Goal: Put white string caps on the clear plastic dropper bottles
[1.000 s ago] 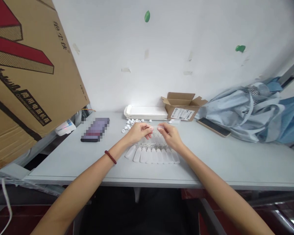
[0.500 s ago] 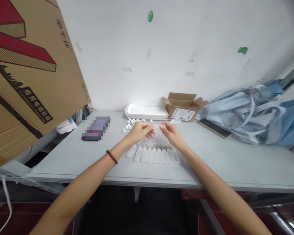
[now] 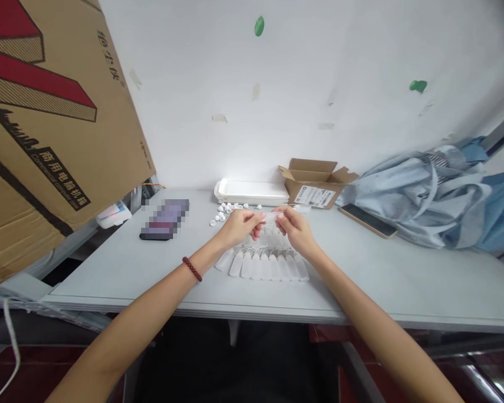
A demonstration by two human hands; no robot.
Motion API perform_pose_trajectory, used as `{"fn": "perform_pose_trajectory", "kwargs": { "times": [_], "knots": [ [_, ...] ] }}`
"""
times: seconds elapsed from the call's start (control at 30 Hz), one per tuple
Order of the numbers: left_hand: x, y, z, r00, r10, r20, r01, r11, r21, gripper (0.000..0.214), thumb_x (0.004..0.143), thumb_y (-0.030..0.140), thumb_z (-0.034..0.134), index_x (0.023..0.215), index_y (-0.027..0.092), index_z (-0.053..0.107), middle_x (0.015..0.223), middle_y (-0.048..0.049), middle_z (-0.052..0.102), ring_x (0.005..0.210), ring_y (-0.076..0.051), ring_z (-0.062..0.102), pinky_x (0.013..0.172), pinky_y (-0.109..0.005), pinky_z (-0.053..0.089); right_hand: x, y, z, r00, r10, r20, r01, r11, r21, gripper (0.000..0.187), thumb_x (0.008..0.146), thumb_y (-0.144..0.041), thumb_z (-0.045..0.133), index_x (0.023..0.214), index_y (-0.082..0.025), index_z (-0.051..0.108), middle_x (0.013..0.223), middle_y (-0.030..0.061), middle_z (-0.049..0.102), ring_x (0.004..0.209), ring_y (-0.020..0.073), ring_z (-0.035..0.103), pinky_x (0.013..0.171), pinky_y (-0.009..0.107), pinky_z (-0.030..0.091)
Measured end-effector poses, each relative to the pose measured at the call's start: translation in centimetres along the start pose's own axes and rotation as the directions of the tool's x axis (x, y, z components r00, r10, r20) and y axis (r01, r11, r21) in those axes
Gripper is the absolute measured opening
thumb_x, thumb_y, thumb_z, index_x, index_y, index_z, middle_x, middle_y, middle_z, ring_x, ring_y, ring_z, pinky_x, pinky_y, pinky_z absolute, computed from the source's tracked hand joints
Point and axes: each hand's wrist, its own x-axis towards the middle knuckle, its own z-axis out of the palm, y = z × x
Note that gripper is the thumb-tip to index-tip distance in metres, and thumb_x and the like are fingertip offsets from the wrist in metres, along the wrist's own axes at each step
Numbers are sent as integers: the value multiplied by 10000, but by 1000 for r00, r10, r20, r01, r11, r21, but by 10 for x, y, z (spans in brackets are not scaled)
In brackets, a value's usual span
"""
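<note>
Over the middle of the desk, my left hand (image 3: 244, 223) and my right hand (image 3: 294, 226) are close together, fingers pinched. Between them is a small translucent plastic piece (image 3: 270, 216); each hand grips one end, and its exact shape is too blurred to tell. Below the hands lie small translucent plastic bottles (image 3: 265, 267), side by side in a front row, with thin loops at their tops. More bottles (image 3: 269, 239) lie behind that row, partly hidden by my hands. Several small white caps (image 3: 222, 216) are scattered beyond my left hand.
A white tray (image 3: 252, 191) and an open cardboard box (image 3: 315, 187) stand against the wall. A phone (image 3: 166, 220) lies to the left, another phone (image 3: 367, 220) to the right beside a light-blue cloth bag (image 3: 420, 196). A big carton (image 3: 59, 140) leans in at left.
My right hand has shifted slightly, its fingers curling more around its end of the plastic piece. My left hand and the bottles are nearly unchanged.
</note>
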Motion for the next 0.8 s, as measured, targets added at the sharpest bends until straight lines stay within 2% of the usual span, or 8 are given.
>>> {"fn": "perform_pose_trajectory", "kwargs": {
  "times": [0.2,0.33,0.4,0.43,0.53,0.67,0.73,0.8],
  "knots": [
    [-4,-5,7,988,156,-20,-141,933,332,278,844,397,542,755,141,607,604,-14,611,552,-130,579,547,-235,449,2,0,-2,998,48,-30,-48,999,5,313,875,-453,438,833,-169,565,563,-54,400,431,88,425,440,237,364],
    [-5,-3,7,948,318,10,-257,745,616,240,879,335,490,740,163,585,666,-33,614,647,-160,569,640,-270,425,3,0,2,986,159,-52,-156,986,61,366,813,-532,497,765,-173,548,521,-67,363,398,84,391,386,230,363],
    [-5,-3,6,926,374,48,-304,664,683,237,891,312,467,732,168,568,701,-45,611,686,-170,560,668,-281,411,3,-2,4,973,225,-48,-217,967,134,378,786,-550,525,736,-176,533,503,-76,336,384,78,346,367,231,364],
    [-4,-2,6,923,380,57,-312,655,688,243,895,310,458,725,169,559,703,-45,608,689,-170,557,671,-282,408,3,-4,5,968,247,-44,-236,957,171,379,781,-551,531,716,-178,522,495,-80,325,382,76,328,364,232,365],
    [-3,-2,4,955,297,16,-248,765,594,288,898,349,451,686,172,533,641,-26,594,625,-152,552,636,-269,423,2,-8,4,976,212,-54,-201,965,167,373,801,-523,531,667,-175,513,494,-61,378,415,80,363,406,229,380],
    [0,1,-2,999,45,7,-46,972,229,378,883,434,466,622,162,493,520,-1,548,487,-115,537,544,-246,453,0,-11,1,998,33,-44,-34,999,-6,325,816,-463,554,904,-158,627,644,-12,534,549,104,480,514,232,416],
    [0,4,-5,998,-35,57,31,997,71,402,866,449,500,600,149,490,499,4,529,453,-98,531,530,-240,468,-1,-11,0,999,3,-37,-4,999,-44,335,824,-452,549,957,-159,642,641,-17,532,547,103,483,523,235,412],
    [-1,6,-8,993,-59,104,60,998,-2,403,836,447,559,592,129,513,517,0,534,445,-87,532,520,-235,475,-2,-12,-1,999,7,-40,-8,999,-36,331,829,-452,542,906,-150,653,571,-33,495,501,99,467,503,239,397]
  ]
}}
